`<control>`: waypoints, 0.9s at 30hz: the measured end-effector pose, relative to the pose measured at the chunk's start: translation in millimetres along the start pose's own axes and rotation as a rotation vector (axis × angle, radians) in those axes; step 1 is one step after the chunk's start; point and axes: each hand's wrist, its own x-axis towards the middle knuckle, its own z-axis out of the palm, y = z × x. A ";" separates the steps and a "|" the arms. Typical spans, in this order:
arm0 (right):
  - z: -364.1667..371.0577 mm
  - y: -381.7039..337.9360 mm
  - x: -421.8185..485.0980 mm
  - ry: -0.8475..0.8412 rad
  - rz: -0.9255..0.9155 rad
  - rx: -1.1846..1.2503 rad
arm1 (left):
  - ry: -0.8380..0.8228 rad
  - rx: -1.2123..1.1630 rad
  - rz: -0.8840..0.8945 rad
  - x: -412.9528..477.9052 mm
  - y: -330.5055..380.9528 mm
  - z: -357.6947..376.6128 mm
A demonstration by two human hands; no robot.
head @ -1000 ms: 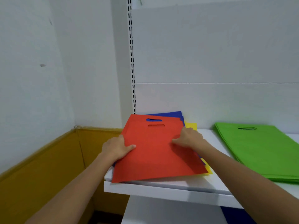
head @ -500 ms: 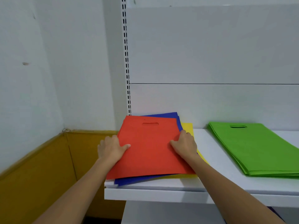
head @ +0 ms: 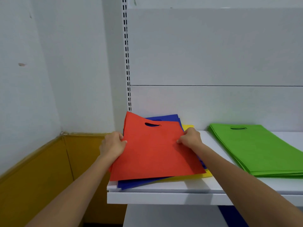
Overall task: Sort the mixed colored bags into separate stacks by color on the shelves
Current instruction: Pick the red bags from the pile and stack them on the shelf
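Note:
A red bag with a cut-out handle tops a mixed pile at the left end of the white shelf. My left hand grips its left edge and my right hand pinches its right edge; its far end is raised off the pile. Under it lie blue bags and a yellow bag, only their edges showing. A stack of green bags lies flat on the shelf to the right.
The shelf's white back panel and a slotted upright rise behind the pile. A white wall with a yellow lower band closes off the left. Something blue shows below the shelf.
Both hands went from lying flat on the red bag to gripping its side edges, and its far end has lifted off the blue bags.

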 end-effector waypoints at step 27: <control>-251.9 169.4 -46.0 0.494 -0.131 -0.314 | -0.101 -0.194 0.808 -100.5 230.1 98.3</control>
